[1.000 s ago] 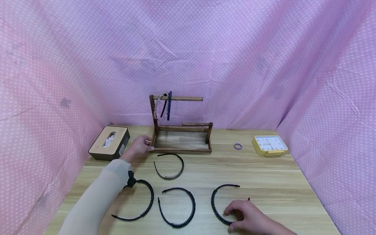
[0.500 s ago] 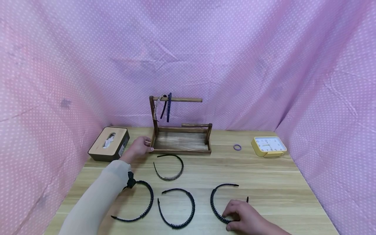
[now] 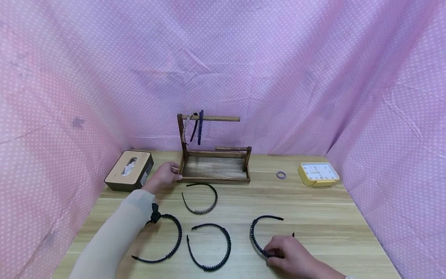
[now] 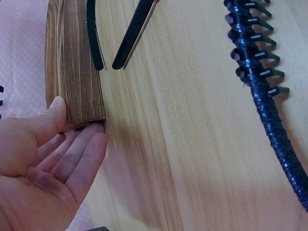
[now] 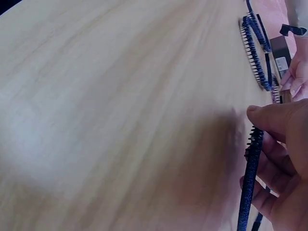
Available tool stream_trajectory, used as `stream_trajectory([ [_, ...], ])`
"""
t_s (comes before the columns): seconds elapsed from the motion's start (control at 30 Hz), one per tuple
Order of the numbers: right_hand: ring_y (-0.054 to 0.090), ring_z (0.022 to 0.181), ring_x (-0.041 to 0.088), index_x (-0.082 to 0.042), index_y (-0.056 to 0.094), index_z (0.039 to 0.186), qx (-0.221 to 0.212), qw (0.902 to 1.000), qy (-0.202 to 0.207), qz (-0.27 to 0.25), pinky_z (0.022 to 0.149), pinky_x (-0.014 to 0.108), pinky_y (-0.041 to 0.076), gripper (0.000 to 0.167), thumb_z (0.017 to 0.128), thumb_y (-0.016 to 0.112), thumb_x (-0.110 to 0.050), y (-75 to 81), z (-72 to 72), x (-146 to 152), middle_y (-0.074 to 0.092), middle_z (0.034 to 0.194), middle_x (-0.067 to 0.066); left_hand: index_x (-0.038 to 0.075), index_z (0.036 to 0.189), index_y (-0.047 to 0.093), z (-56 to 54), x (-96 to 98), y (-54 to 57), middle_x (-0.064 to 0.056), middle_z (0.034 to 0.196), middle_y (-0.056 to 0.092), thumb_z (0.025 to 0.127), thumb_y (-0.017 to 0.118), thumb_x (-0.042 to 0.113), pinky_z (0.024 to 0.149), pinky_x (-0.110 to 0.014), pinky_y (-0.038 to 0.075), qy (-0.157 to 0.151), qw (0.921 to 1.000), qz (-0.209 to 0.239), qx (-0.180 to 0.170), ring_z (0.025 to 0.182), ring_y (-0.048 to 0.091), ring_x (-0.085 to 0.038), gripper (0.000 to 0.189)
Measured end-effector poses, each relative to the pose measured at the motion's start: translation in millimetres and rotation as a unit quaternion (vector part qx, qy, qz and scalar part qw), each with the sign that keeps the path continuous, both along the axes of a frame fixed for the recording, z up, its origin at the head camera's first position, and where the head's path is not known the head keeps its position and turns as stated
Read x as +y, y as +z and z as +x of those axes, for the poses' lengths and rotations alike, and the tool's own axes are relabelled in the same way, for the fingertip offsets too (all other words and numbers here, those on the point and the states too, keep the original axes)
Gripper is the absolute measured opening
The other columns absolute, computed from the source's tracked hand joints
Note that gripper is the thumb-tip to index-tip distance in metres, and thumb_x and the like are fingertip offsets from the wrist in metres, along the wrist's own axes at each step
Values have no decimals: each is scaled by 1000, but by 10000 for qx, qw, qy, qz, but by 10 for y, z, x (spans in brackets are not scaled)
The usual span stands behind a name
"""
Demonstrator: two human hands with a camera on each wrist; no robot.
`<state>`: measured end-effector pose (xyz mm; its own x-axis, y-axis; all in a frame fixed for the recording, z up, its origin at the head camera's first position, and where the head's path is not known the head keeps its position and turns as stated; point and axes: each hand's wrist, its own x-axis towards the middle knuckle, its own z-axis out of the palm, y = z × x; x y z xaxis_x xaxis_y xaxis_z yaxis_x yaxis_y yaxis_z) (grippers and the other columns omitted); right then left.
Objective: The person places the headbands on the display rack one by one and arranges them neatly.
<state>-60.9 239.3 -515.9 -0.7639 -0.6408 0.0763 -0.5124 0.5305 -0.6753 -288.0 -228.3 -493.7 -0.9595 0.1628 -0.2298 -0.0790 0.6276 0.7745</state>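
Observation:
My right hand [image 3: 289, 254] pinches a black toothed headband [image 3: 253, 236] near the table's front right; the right wrist view shows the held headband [image 5: 250, 178] between thumb and fingers. Its other end is partly hidden behind the hand. My left hand [image 3: 163, 178] grips the front left corner of a wooden rack [image 3: 214, 180], with thumb and fingers at the end of its frame [image 4: 82, 72] in the left wrist view. From the rack's upper bar hang a silvery headband [image 3: 186, 126] and a dark blue toothed headband [image 3: 200, 128], with a dark band end between them.
Three more headbands lie on the table: a thin brown one [image 3: 209, 209] before the rack, a black one [image 3: 228, 248] front centre, and a bowed one [image 3: 180, 232] beside the left forearm. A tissue box [image 3: 120, 174], purple ring [image 3: 281, 175] and yellow clock [image 3: 318, 173] stand around.
My right hand has closed its fingers on the black headband, and the band has tilted and shifted slightly. The left hand keeps its place at the rack.

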Motion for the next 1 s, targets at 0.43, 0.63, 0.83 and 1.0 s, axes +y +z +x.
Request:
stream_trajectory([
  [0.43,58,71,-4,-12,80,100,725,9862,-1246,-813,53,23,53,16,85,82,-7,390,-150,-12,70,84,-10,-15,138,48,39,8,-13,-34,129,61,94,71,0,86,-42,61,-10,10000,-42,21,108,66,-37,53],
  [0.63,65,71,1,-4,80,102,610,9755,-1872,-980,58,25,59,16,86,81,-6,588,-296,26,75,87,-1,-14,140,47,58,18,-8,-34,131,60,94,70,1,86,-38,60,-19,10000,-67,-19,112,64,-38,54],
  [0.83,72,79,6,-2,78,108,294,9627,-2340,-1329,69,24,62,20,89,79,-9,955,-483,48,78,99,11,-14,140,47,53,32,15,-33,131,60,95,69,1,84,-35,59,-39,9999,-147,40,115,63,-39,53],
  [1.0,73,82,4,2,76,111,416,9504,-2527,-1768,72,25,62,22,91,77,-8,1282,-698,43,77,99,16,-14,139,48,36,39,32,-33,129,62,95,70,1,86,-38,60,-57,9997,-220,127,114,64,-40,52],
])
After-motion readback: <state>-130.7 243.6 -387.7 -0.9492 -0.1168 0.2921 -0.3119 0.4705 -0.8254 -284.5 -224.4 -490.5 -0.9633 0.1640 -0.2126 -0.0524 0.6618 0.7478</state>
